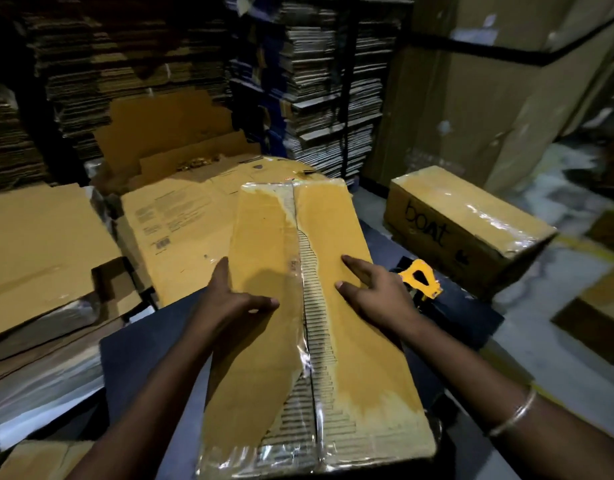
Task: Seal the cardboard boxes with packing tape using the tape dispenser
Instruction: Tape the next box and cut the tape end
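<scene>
A long brown cardboard box (364, 368) lies on a dark table (142, 362) in front of me, its two top flaps meeting along a torn centre seam with old clear tape at both ends. My left hand (229, 296) rests on the left flap, fingers over the box's left edge and thumb stretched toward the seam. My right hand (374, 289) presses flat on the right flap with straight fingers. A yellow tape dispenser (421, 278) lies on the table just right of the box, beside my right hand.
A taped box marked "boat" (471, 230) stands at the right. Flattened cardboard sheets (180, 216) lie behind and left of the table. Tall stacks of flat cartons (319, 81) fill the back. More boxes (596, 306) sit on the floor at right.
</scene>
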Tool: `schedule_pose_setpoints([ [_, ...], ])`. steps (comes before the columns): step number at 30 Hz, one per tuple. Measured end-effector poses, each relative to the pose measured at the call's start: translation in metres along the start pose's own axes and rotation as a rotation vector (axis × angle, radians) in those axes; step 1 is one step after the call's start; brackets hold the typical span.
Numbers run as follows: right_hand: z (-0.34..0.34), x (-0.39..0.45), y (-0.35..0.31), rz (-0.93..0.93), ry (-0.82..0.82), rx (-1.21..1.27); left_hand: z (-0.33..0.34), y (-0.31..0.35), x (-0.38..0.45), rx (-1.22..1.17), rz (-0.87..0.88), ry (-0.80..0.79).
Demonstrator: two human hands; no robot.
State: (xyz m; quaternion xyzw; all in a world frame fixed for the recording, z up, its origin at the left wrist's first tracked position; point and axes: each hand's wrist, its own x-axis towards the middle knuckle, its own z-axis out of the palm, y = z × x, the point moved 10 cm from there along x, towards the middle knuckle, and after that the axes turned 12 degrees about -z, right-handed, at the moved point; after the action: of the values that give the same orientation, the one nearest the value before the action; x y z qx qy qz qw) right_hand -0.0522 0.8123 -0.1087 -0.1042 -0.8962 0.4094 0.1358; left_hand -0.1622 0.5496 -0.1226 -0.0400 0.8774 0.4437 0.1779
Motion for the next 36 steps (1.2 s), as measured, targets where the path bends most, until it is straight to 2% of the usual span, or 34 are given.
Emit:
schedule_pose_setpoints([
  [7,-0.119,-0.017,0.013,0.091,0.202,-0.038,0.054,0.115,-0.022,0.121,0.276,-0.153],
  [11,-0.205,-0.044,0.033,0.133,0.376,-0.082,0.116,0.187,-0.048,0.149,0.423,-0.246],
  [15,-0.276,-0.085,0.08,0.218,0.539,-0.051,0.19,0.253,-0.087,0.164,0.565,-0.339],
  [19,-0.34,-0.134,0.127,0.261,0.684,-0.043,0.276,0.301,-0.124,0.208,0.628,-0.451],
  [24,-0.419,-0.194,0.2,0.357,0.819,-0.061,0.391,0.353,-0.179,0.246,0.738,-0.549],
  [29,-0.482,-0.242,0.298,0.423,0.836,-0.074,0.535,0.385,-0.214,0.345,0.832,-0.636],
  [33,-0.514,-0.269,0.413,0.536,0.826,-0.111,0.669,0.386,-0.223,0.369,0.768,-0.797],
  [36,-0.517,-0.284,0.503,0.645,0.79,-0.105,0.772,0.358,-0.21,0.395,0.62,-0.91],
])
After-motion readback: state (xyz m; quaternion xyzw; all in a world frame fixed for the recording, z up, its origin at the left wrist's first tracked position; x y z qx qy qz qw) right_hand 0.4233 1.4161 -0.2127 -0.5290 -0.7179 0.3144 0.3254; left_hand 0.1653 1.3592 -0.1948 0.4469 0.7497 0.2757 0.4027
